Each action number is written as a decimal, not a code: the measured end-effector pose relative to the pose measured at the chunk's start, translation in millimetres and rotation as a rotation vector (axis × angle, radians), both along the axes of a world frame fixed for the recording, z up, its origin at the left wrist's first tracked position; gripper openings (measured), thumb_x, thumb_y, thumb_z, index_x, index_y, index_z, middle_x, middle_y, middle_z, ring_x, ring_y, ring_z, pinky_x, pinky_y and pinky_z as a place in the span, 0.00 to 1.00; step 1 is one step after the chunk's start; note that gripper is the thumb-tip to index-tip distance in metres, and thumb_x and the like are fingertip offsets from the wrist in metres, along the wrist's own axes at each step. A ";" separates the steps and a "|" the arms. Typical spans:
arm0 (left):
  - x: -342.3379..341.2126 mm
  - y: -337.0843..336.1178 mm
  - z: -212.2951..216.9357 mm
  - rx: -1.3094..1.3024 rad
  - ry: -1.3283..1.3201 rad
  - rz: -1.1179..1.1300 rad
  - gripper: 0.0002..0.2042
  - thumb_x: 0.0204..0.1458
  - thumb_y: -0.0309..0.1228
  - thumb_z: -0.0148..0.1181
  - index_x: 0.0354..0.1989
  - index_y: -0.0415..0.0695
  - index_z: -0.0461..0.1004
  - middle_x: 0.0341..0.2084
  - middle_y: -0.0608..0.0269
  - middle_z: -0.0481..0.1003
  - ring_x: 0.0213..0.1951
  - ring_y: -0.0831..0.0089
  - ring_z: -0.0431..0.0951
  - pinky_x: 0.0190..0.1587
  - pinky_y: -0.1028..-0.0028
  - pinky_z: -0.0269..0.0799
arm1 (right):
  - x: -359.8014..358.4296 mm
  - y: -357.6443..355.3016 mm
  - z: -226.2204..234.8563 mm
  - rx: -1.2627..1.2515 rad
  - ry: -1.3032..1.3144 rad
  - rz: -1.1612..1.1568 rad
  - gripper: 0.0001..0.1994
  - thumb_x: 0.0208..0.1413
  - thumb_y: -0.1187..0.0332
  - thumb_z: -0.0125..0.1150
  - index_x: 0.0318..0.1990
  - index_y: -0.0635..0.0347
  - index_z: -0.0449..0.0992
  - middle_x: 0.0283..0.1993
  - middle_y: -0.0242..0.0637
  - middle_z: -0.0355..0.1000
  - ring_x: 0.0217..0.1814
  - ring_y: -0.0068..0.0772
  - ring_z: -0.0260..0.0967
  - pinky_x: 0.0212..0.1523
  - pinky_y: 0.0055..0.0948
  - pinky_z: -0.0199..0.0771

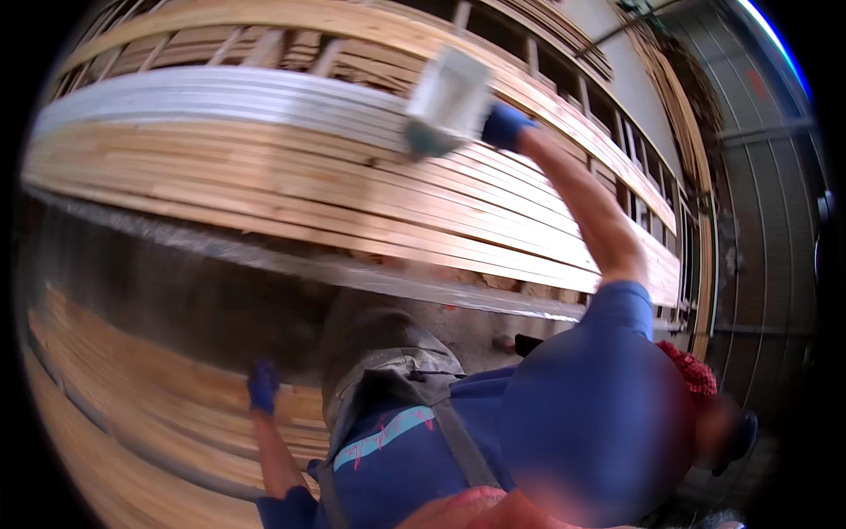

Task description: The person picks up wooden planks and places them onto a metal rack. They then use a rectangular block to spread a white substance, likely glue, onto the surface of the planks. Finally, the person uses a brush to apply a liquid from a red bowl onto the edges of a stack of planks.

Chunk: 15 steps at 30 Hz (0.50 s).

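Note:
My right hand (508, 126), in a blue glove, grips the side of a white box-shaped container (452, 91) with a grey-green lower end. It is held over a row of long pale wooden boards (352, 176), and blur hides its details. A whitish band (211, 93) runs along the far boards. At lower left, my left hand (263, 385), also gloved in blue, hangs over or beside a second stack of boards (150, 397). Its fingers are smeared by motion, and whether it touches the wood I cannot tell.
A pale ledge (291, 260) edges the near side of the board row. Racks of stacked timber (370, 66) stand beyond. On the right rises a grey panelled wall (758, 176). A red patterned cloth (692, 366) shows beside my right shoulder.

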<state>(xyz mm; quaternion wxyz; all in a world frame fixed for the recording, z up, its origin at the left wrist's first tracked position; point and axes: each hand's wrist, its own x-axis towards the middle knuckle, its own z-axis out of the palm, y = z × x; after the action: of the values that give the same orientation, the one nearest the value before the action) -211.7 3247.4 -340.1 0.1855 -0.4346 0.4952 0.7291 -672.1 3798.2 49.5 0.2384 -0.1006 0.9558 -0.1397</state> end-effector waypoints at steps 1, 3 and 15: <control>48.2 14.5 -7.0 0.069 -0.032 -0.061 0.17 0.60 0.48 0.46 0.42 0.50 0.74 0.29 0.63 0.79 0.24 0.73 0.76 0.22 0.75 0.66 | 3.3 0.0 -13.4 0.100 0.072 0.121 0.13 0.56 0.62 0.55 0.44 0.57 0.76 0.42 0.47 0.75 0.43 0.45 0.72 0.45 0.37 0.71; 44.6 83.8 30.5 -0.059 -0.300 -0.101 0.12 0.57 0.40 0.49 0.39 0.47 0.75 0.23 0.59 0.77 0.13 0.71 0.71 0.14 0.76 0.62 | -0.1 -10.4 -23.7 0.164 0.188 0.156 0.12 0.53 0.61 0.55 0.40 0.57 0.78 0.40 0.49 0.75 0.43 0.50 0.72 0.43 0.38 0.71; 33.5 330.2 -25.9 -0.414 0.370 -0.661 0.10 0.52 0.35 0.57 0.40 0.47 0.75 0.35 0.63 0.78 0.36 0.72 0.77 0.38 0.72 0.74 | 99.5 389.9 -47.1 0.080 0.170 0.173 0.09 0.56 0.68 0.52 0.41 0.58 0.75 0.39 0.47 0.75 0.39 0.46 0.72 0.44 0.36 0.73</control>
<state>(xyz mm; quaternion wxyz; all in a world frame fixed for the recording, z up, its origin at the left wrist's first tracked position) -178.2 3577.6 -366.0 0.2259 -0.1425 0.7683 0.5817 -572.6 4188.1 2.4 0.1717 -0.1846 0.9651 -0.0712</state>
